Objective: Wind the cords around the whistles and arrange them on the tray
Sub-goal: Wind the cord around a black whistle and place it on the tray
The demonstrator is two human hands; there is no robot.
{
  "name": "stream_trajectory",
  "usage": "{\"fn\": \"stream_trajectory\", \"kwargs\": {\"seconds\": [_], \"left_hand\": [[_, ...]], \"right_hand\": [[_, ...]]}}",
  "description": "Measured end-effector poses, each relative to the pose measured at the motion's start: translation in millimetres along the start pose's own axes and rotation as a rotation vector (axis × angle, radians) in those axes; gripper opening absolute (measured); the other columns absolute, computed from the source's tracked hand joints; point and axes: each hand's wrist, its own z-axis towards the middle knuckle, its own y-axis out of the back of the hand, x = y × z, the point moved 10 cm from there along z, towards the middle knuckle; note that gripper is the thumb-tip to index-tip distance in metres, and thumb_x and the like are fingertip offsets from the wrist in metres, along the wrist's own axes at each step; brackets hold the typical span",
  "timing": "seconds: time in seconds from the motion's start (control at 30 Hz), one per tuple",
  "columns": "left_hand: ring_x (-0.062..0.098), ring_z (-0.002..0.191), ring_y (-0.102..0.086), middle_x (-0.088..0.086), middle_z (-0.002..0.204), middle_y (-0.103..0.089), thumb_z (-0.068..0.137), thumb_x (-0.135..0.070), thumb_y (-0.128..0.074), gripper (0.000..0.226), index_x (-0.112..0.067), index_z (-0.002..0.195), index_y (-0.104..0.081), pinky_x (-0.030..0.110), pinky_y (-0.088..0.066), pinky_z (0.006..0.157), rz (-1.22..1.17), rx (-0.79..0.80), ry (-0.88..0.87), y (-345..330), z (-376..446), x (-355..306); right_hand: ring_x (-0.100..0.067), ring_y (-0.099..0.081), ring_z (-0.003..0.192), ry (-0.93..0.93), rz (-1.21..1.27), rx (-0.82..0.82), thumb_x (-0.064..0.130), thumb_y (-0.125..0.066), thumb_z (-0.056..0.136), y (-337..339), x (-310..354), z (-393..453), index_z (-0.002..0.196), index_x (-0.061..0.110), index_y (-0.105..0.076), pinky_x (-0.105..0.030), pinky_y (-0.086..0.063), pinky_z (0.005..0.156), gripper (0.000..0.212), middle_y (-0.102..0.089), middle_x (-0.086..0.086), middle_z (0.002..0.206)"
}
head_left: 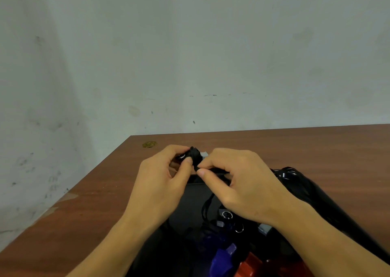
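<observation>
Both forearms enter from 6 o'clock, bare, converging toward frame centre. Left hand (162,177): back toward camera, fingers curled, thumb tip pointing to 3 o'clock, pinching a small object. Right hand (238,181): knuckles up, fingers curled, thumb and index pinched together at its 9 o'clock edge. The 2 hands nearly touch at the fingertips.

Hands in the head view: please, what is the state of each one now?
Left hand: closed, grips the small black cord-wound whistle.
Right hand: closed, its grip pinches the thin black cord beside that whistle.
</observation>
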Motion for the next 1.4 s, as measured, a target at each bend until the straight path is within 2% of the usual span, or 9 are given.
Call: {"fn": "stream_trajectory", "kwargs": {"seconds": [0.13, 0.2, 0.4, 0.53, 0.77, 0.93, 1.07, 1.2, 1.4], "left_hand": [[0.007, 0.071, -0.068, -0.025, 0.086, -0.068, 0.089, -0.023, -0.063, 0.024, -0.047, 0.094, -0.061, 0.025, -0.055, 0.066, 0.031, 0.041, -0.054, -0.9, -1.6, -12.2], [0.013, 0.071, -0.068, -0.018, 0.085, -0.07, 0.089, -0.024, -0.063, 0.021, -0.043, 0.097, -0.065, 0.032, -0.055, 0.067, 0.029, 0.084, -0.083, -4.0, -3.5, -15.3], [0.02, 0.069, -0.068, -0.012, 0.08, -0.07, 0.092, -0.019, -0.065, 0.02, -0.035, 0.105, -0.069, 0.036, -0.052, 0.065, -0.024, 0.234, -0.169, -16.6, -11.1, -23.6], [0.021, 0.068, -0.07, -0.001, 0.083, -0.072, 0.094, -0.008, -0.063, 0.021, -0.025, 0.102, -0.072, 0.025, -0.055, 0.068, -0.24, 0.312, -0.14, -21.6, -11.3, -23.3], [0.024, 0.065, -0.065, 0.017, 0.08, -0.071, 0.09, -0.005, -0.059, 0.02, 0.002, 0.104, -0.071, 0.03, -0.056, 0.065, -0.684, 0.376, -0.014, -28.1, -13.1, -21.0], [0.02, 0.068, -0.062, 0.02, 0.086, -0.07, 0.088, -0.007, -0.061, 0.023, 0.005, 0.105, -0.071, 0.029, -0.057, 0.064, -0.961, 0.31, 0.128, -27.8, -8.2, -12.0], [0.017, 0.067, -0.063, 0.02, 0.087, -0.071, 0.089, -0.009, -0.064, 0.024, 0.009, 0.105, -0.069, 0.025, -0.057, 0.061, -1.052, 0.199, 0.217, -24.9, -6.1, -2.1], [0.017, 0.063, -0.064, 0.023, 0.085, -0.072, 0.081, -0.011, -0.062, 0.023, 0.004, 0.096, -0.072, 0.025, -0.058, 0.058, -0.997, 0.084, 0.266, -17.8, -4.2, 7.7], [0.018, 0.062, -0.062, 0.018, 0.082, -0.073, 0.089, -0.004, -0.062, 0.018, 0.005, 0.103, -0.068, 0.028, -0.057, 0.058, -0.826, -0.055, 0.282, -9.2, -3.2, 21.7]], "right_hand": [[-0.001, -0.061, 0.075, 0.022, 0.025, -0.105, 0.035, -0.058, 0.094, 14.0, 0.1, -0.2, 0.093, 0.028, -0.073, -0.016, -0.047, 0.063, 0.016, -0.065, 0.019, 0.082], [0.0, -0.061, 0.073, -0.012, 0.081, -0.163, 0.03, -0.065, 0.093, 21.0, -6.2, -0.8, 0.09, 0.026, -0.075, -0.012, -0.042, 0.062, 0.011, -0.065, 0.019, 0.079], [-0.011, -0.067, 0.075, -0.213, 0.387, -0.205, 0.03, -0.072, 0.087, 22.8, -34.6, -6.0, 0.079, 0.027, -0.074, -0.019, -0.05, 0.068, 0.009, -0.071, 0.011, 0.077], [-0.004, -0.066, 0.066, -0.264, 0.563, -0.197, 0.029, -0.075, 0.082, 21.0, -38.5, -4.1, 0.072, 0.021, -0.074, -0.016, -0.05, 0.066, 0.013, -0.072, 0.007, 0.069], [0.0, -0.044, 0.037, -0.376, 0.813, -0.184, 0.031, -0.069, 0.075, 13.4, -48.8, -4.3, 0.063, 0.011, -0.066, -0.007, -0.035, 0.044, 0.023, -0.052, 0.011, 0.045], [-0.001, -0.048, 0.052, -0.326, 0.708, -0.173, 0.032, -0.067, 0.086, 9.5, -51.0, -2.5, 0.073, 0.018, -0.074, -0.011, -0.04, 0.057, 0.02, -0.056, 0.011, 0.054], [-0.02, -0.065, 0.072, -0.285, 0.54, -0.101, 0.027, -0.066, 0.094, -3.0, -45.6, -3.9, 0.084, 0.03, -0.077, -0.035, -0.053, 0.069, 0.015, -0.073, -0.001, 0.078], [-0.004, -0.067, 0.088, -0.264, 0.411, -0.08, 0.024, -0.067, 0.093, -6.2, -41.6, -3.3, 0.095, 0.026, -0.076, -0.014, -0.048, 0.077, 0.01, -0.071, 0.015, 0.089], [-0.005, -0.061, 0.081, -0.172, 0.152, -0.063, 0.027, -0.064, 0.093, -0.6, -31.1, -2.7, 0.091, 0.029, -0.073, -0.015, -0.041, 0.07, 0.009, -0.063, 0.016, 0.082]]}}
